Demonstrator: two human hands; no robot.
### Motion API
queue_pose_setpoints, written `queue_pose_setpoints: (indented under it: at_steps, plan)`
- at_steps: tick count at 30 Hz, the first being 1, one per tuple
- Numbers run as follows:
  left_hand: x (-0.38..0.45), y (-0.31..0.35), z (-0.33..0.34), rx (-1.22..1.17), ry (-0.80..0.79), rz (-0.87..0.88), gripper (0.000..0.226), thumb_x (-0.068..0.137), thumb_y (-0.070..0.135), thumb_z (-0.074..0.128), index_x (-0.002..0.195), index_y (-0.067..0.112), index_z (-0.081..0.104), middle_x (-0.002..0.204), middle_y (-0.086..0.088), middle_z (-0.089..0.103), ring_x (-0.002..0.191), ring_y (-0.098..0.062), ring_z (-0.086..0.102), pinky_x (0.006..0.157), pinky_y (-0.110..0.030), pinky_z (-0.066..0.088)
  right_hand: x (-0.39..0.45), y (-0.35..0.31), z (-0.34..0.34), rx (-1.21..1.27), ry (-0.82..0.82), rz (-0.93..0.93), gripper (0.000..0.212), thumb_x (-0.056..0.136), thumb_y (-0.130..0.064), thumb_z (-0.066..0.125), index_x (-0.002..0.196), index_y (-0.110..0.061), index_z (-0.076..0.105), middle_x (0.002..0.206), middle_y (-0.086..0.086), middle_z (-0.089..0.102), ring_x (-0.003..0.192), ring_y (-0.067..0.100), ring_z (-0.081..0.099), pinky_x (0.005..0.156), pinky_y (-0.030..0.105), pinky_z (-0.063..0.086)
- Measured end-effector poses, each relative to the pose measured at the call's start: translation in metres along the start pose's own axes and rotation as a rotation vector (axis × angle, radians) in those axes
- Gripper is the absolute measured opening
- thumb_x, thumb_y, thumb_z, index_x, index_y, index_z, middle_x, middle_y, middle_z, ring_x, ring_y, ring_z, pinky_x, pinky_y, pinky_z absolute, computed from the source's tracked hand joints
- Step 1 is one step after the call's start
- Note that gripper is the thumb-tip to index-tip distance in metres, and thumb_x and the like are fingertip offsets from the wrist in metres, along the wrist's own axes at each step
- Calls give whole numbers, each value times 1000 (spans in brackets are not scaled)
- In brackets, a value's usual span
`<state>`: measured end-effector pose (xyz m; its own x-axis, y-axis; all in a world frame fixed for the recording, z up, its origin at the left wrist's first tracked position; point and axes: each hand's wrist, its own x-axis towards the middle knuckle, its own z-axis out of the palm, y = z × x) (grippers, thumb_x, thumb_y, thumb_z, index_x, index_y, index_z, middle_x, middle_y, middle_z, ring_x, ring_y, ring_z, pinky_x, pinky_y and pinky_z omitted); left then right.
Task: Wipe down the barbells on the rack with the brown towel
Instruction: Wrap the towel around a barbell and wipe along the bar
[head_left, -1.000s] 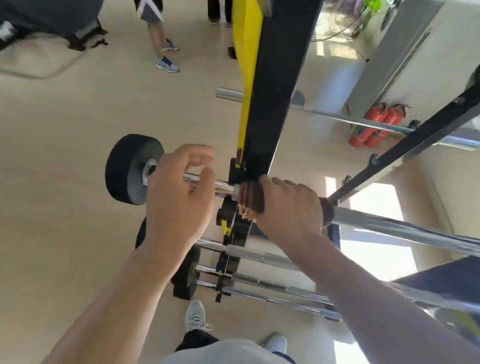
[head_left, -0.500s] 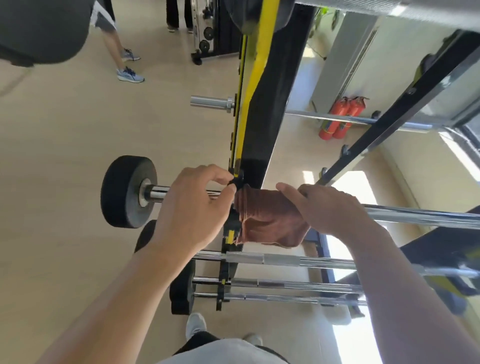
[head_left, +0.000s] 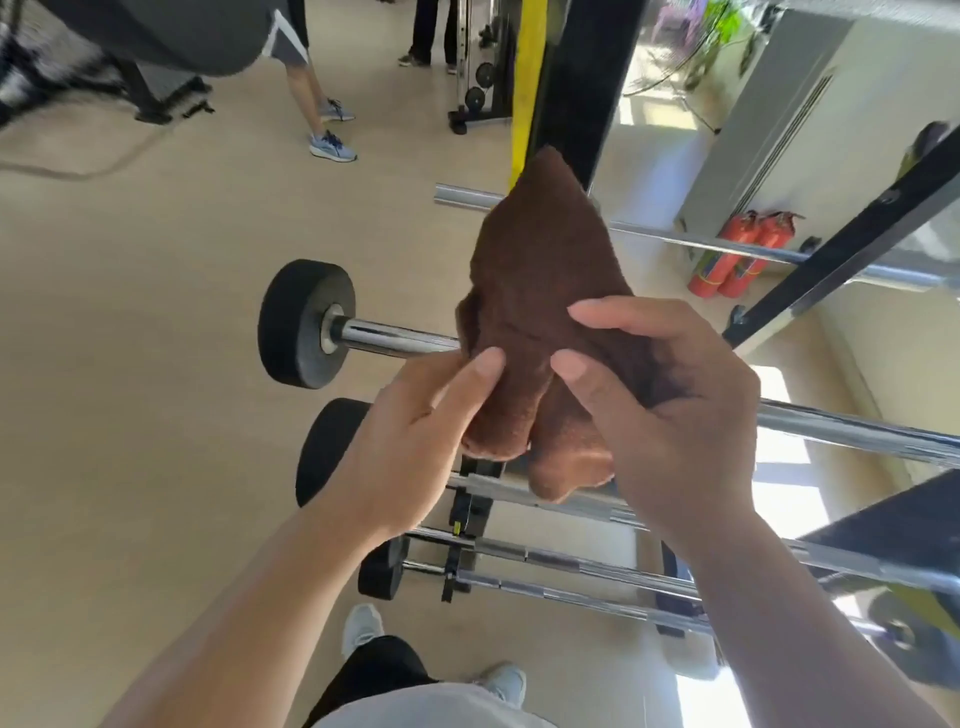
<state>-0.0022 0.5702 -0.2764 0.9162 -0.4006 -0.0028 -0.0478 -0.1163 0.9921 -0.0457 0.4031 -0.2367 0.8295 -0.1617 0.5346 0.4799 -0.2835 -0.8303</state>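
The brown towel (head_left: 540, 291) is lifted off the bar and held bunched in front of me, one corner pointing up. My left hand (head_left: 415, 431) pinches its lower left fold with thumb and fingers. My right hand (head_left: 670, 410) grips its right side. Behind the towel runs a chrome barbell (head_left: 395, 338) with a black end weight (head_left: 306, 322); it rests on the black and yellow rack upright (head_left: 566, 78). Several more chrome barbells (head_left: 571, 566) lie on lower pegs of the rack.
Another bar (head_left: 727, 247) crosses higher up, behind the towel. Two red fire extinguishers (head_left: 737, 254) stand by the wall at right. A person's legs and blue shoes (head_left: 332, 145) are on the beige floor at the back, near other gym machines. My own shoes (head_left: 363, 629) show below.
The towel has come off the barbell and risen in front of me. My left hand let go of the bar and took hold of the towel alongside my right hand.
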Motion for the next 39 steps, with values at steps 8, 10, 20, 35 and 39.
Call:
queue_pose_setpoints:
  at_steps: [8,10,20,35,39]
  plan:
    - [-20,-6,-26,-680,311,-237,49,79,37,76,120,12,68,115,-15,73,107,-34,70,98,-49,50,-10,8,32,188,-232,329,34,87,-3,70,115,-22,67,110,-5,73,107,20,70,83,30,59]
    - [-15,-10,-45,-511,364,-141,41,83,35,73,118,13,69,113,-11,74,107,-31,70,98,-51,51,-16,14,42,161,-278,402,43,88,2,71,120,-26,66,114,-4,72,110,20,68,82,31,59]
    - [80,35,-121,523,311,95,48,88,58,64,123,26,65,110,17,69,103,-6,66,87,-24,51,49,16,90,-428,-190,337,55,96,-16,66,142,-39,46,142,-10,55,125,12,57,106,42,50]
    - [132,-14,-146,920,-7,-64,58,101,61,25,141,26,47,137,-1,60,117,-25,59,85,-35,40,112,81,178,-1107,-1051,697,66,65,-61,84,112,-17,68,97,-3,70,87,23,66,82,36,55]
    - [133,-19,-149,942,-2,-38,58,101,62,24,139,26,50,135,0,62,118,-25,59,89,-37,42,127,81,179,-928,-1181,900,47,71,-46,86,105,-16,73,93,0,73,82,21,71,79,35,59]
